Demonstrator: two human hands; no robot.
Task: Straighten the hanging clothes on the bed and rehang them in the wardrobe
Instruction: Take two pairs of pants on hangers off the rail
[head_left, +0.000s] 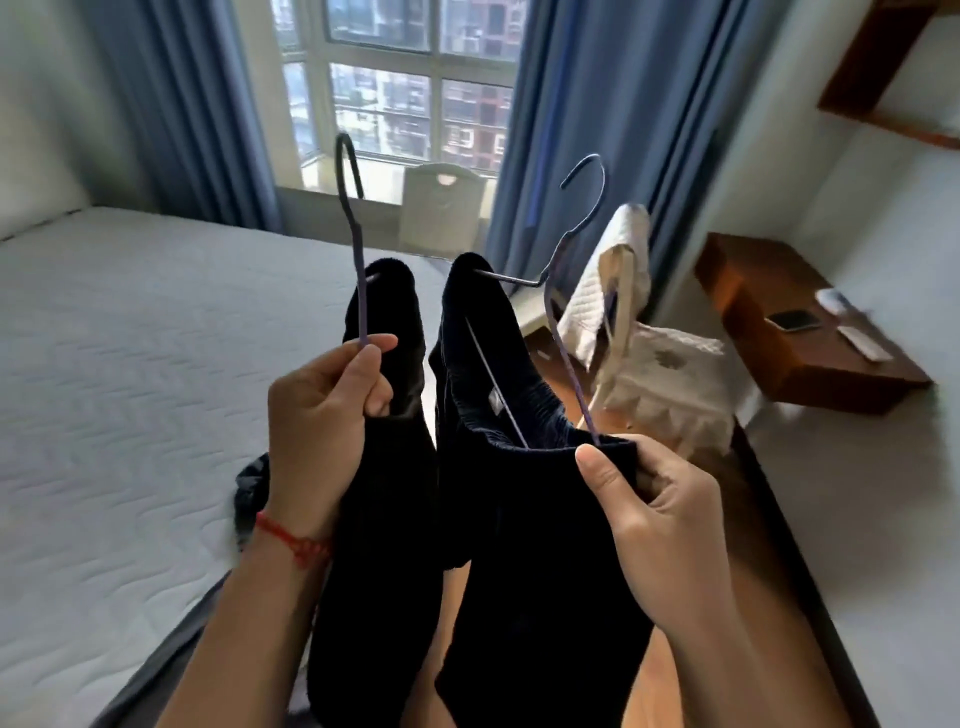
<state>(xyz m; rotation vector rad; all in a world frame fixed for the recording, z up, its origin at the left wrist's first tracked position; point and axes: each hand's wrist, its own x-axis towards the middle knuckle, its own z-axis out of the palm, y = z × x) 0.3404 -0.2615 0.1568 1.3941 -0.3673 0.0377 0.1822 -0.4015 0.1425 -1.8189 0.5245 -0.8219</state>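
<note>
2 wire hangers with dark clothes are held up beside the bed (130, 338). The left hanger (353, 228) is pinched by the left hand (317, 431); the right hanger (566, 291) and a dark garment (524, 519) are gripped by the right hand (654, 514).

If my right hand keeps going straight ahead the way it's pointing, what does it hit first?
Probably the white chair draped with a quilted cloth, just past the right hand and its dark garment; depth is hard to judge.
</note>
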